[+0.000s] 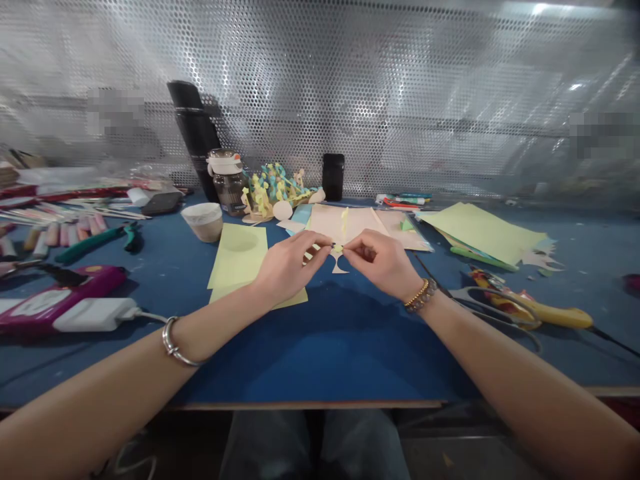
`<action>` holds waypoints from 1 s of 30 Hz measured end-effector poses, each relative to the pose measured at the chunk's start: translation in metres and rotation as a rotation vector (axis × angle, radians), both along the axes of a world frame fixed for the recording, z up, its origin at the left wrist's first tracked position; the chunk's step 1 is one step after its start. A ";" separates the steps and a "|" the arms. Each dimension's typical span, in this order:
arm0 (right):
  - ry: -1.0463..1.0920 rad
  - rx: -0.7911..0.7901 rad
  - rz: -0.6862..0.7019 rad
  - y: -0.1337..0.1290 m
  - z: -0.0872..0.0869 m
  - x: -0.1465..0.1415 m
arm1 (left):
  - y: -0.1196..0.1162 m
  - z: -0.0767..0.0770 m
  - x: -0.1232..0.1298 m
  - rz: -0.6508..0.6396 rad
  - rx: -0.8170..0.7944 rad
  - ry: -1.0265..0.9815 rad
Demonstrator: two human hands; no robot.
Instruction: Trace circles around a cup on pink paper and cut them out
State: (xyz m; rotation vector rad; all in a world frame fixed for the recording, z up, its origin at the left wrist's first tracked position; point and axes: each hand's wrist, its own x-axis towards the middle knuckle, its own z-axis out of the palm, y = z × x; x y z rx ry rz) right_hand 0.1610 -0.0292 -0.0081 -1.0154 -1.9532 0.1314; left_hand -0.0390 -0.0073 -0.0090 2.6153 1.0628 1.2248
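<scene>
My left hand (293,267) and my right hand (380,263) meet above the blue work table (320,347), their fingertips pinching a small pale yellow paper piece (338,248) from both sides. Just below it hangs a cut, flared paper shape (339,265) in a light pink tone. Behind my fingers lies a pink paper sheet (325,223), with a narrow yellow paper strip (345,223) standing up from it. Pale yellow paper sheets (237,257) lie beside my left wrist, partly under that hand.
Scissors (495,307) and a yellow-handled tool (555,317) lie right, beside green paper sheets (483,232). A paper model (275,190), jar (227,181), cup (203,221) and black flask (195,137) stand behind. Pliers (95,243) and a purple device (60,297) lie left.
</scene>
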 end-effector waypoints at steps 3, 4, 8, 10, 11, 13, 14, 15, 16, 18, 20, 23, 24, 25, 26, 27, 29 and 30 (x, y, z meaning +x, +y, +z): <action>0.011 0.024 -0.024 0.000 -0.001 -0.001 | 0.000 -0.001 0.000 -0.002 0.025 0.018; 0.004 0.029 -0.028 0.000 -0.002 -0.001 | 0.000 -0.001 -0.001 -0.002 0.044 0.036; -0.044 0.050 -0.041 -0.001 -0.004 -0.003 | 0.002 -0.003 -0.003 0.002 0.146 0.089; -0.060 0.059 -0.043 -0.002 -0.004 -0.003 | 0.002 -0.003 -0.003 0.010 0.179 0.116; -0.065 0.061 -0.042 -0.002 -0.005 -0.004 | 0.002 -0.003 -0.004 0.012 0.192 0.132; -0.074 0.061 -0.039 -0.002 -0.005 -0.004 | 0.002 -0.003 -0.004 0.013 0.222 0.161; -0.078 0.061 -0.037 -0.002 -0.005 -0.004 | 0.002 -0.002 -0.005 0.012 0.239 0.174; -0.083 0.061 -0.035 -0.002 -0.005 -0.004 | 0.001 -0.002 -0.005 0.010 0.256 0.184; -0.087 0.060 -0.034 -0.002 -0.005 -0.004 | 0.001 -0.001 -0.005 0.008 0.272 0.194; -0.090 0.055 -0.035 -0.002 -0.005 -0.004 | 0.001 0.000 -0.005 0.004 0.300 0.214; -0.077 0.050 -0.041 -0.003 -0.004 -0.004 | 0.001 0.000 -0.005 0.010 0.320 0.215; -0.037 0.052 -0.045 -0.004 -0.002 -0.005 | 0.001 0.001 -0.005 0.017 0.326 0.178; -0.028 0.053 -0.045 -0.004 -0.002 -0.005 | 0.001 0.001 -0.004 0.014 0.325 0.163; -0.024 0.051 -0.045 -0.004 -0.002 -0.005 | 0.001 0.001 -0.004 0.008 0.325 0.154; -0.026 0.048 -0.046 -0.004 -0.002 -0.005 | 0.001 0.000 -0.004 0.000 0.325 0.149; -0.028 0.045 -0.048 -0.004 -0.002 -0.006 | 0.001 0.000 -0.005 -0.007 0.325 0.148; -0.032 0.043 -0.051 -0.004 -0.003 -0.006 | 0.001 -0.001 -0.005 -0.012 0.325 0.151; -0.034 0.045 -0.051 -0.004 -0.003 -0.006 | 0.001 -0.001 -0.005 -0.013 0.322 0.152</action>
